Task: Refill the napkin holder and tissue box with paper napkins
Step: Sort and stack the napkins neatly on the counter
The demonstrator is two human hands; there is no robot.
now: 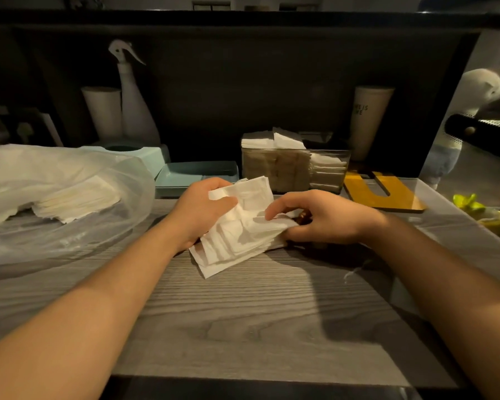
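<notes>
Your left hand (pixel 202 209) is curled round the far end of a messy stack of white paper napkins (pixel 237 232), thumb pressed across the top sheet, and your right hand (pixel 321 217) pinches the stack's right edge, fingers bent over it and thumb tucked beneath. The stack sits fanned out and uneven between both hands, its near corner touching the grey wood-grain counter (pixel 243 313). Just behind your hands stands the clear napkin holder (pixel 326 171), already packed with folded napkins, some poking up above its rim. Left of it lies the pale blue tissue box (pixel 197 177), open on top, with a matching blue piece (pixel 139 154) behind it. Further left, a thin plastic bag (pixel 70 192) slumps on the counter with more napkins showing through it. At the back wall you've got a white spray bottle (pixel 133 96), a white cup (pixel 103 111) beside it, and a tall beige cup (pixel 368 119) on the right. A yellow board (pixel 384 192) lies flat just right of the holder.
</notes>
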